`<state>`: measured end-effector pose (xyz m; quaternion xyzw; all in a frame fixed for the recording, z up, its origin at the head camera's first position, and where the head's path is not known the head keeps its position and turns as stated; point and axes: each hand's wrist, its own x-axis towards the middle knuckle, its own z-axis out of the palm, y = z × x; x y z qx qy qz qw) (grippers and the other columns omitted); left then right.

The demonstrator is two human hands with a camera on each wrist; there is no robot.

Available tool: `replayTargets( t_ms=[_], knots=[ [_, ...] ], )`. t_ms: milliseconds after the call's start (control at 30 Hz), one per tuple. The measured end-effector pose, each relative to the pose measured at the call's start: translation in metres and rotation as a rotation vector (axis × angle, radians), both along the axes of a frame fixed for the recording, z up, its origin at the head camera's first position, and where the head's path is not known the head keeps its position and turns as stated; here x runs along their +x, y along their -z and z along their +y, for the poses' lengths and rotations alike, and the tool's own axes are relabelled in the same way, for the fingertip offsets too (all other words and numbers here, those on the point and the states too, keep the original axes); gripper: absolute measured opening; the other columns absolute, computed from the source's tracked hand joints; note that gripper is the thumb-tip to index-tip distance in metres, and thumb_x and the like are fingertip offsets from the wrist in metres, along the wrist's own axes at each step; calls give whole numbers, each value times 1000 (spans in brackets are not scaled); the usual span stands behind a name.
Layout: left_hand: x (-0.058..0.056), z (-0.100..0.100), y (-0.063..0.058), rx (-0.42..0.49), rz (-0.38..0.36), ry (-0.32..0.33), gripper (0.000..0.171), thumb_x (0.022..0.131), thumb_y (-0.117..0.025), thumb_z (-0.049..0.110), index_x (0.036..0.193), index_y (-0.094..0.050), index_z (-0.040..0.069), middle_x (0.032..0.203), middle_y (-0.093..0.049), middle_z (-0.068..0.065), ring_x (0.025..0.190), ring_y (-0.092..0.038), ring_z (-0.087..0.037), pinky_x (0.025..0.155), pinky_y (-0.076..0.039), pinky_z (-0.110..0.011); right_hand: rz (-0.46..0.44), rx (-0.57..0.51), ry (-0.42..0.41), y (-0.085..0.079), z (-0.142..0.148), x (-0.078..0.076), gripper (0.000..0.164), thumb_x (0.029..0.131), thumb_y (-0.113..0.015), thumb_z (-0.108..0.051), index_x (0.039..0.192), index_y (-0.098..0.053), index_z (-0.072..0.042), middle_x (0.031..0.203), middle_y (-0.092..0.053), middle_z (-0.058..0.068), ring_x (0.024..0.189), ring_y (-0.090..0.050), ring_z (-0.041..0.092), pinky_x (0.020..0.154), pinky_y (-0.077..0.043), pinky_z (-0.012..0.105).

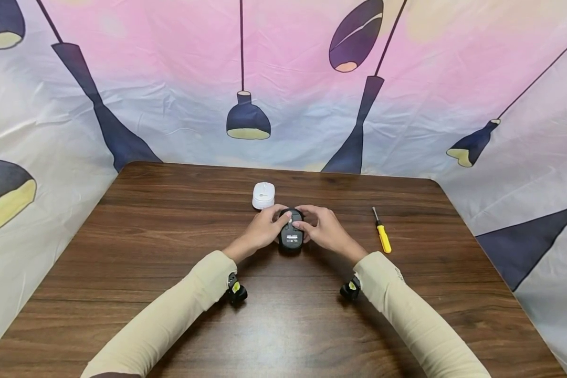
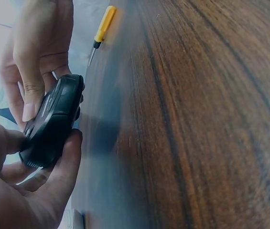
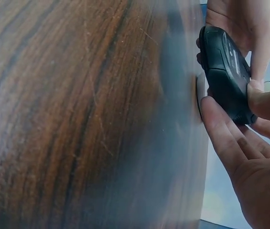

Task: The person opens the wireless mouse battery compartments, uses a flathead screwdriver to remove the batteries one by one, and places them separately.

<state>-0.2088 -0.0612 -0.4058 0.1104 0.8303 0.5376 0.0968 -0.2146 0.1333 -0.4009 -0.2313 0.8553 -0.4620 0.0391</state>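
A black computer mouse (image 1: 291, 233) is held upside down just above the middle of the wooden table (image 1: 170, 294), its label side up. My left hand (image 1: 263, 228) grips its left side, thumb on the underside. My right hand (image 1: 322, 227) grips its right side, thumb pressing near the front. In the left wrist view the black mouse (image 2: 52, 122) sits between the fingers of both hands. In the right wrist view the black mouse (image 3: 224, 71) is pinched the same way, clear of the tabletop.
A white mouse (image 1: 263, 195) lies just beyond the hands. A yellow-handled screwdriver (image 1: 381, 233) lies on the table to the right, also seen as the screwdriver (image 2: 102, 29) in the left wrist view. A printed cloth backdrop (image 1: 283, 79) surrounds the table.
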Motion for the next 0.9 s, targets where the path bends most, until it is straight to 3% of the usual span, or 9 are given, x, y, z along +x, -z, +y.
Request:
replayTargets(
  t_ms=[133,333,567,900],
  knots=[
    [0,0,1,40,-36,21,40,108,-51,27,141,-54,5,121,-66,-16,84,-66,-22,65,-61,-37,-26,-19,6,-1,0,0,37,96,-70,-7,130,-61,4,119,-67,20,59,-70,22,57,-63,40],
    [0,-2,0,145,-156,62,48,105,-57,19,145,-45,-4,133,-59,-23,101,-67,-26,77,-62,-35,-35,-44,23,0,2,0,37,95,-71,-5,128,-61,5,114,-67,23,59,-70,24,56,-63,38],
    [1,-6,-1,235,-238,94,63,92,-74,9,148,-44,4,119,-66,-21,96,-67,-22,78,-61,-35,-71,-43,38,-2,3,-1,36,95,-71,-5,128,-61,5,113,-67,22,61,-71,24,57,-63,38],
    [2,-7,-3,239,-296,84,65,94,-73,11,150,-41,5,111,-69,-19,91,-69,-20,82,-61,-36,-13,-5,66,-3,5,-4,35,95,-72,-7,127,-67,4,118,-68,21,70,-72,20,65,-63,39]
  ],
)
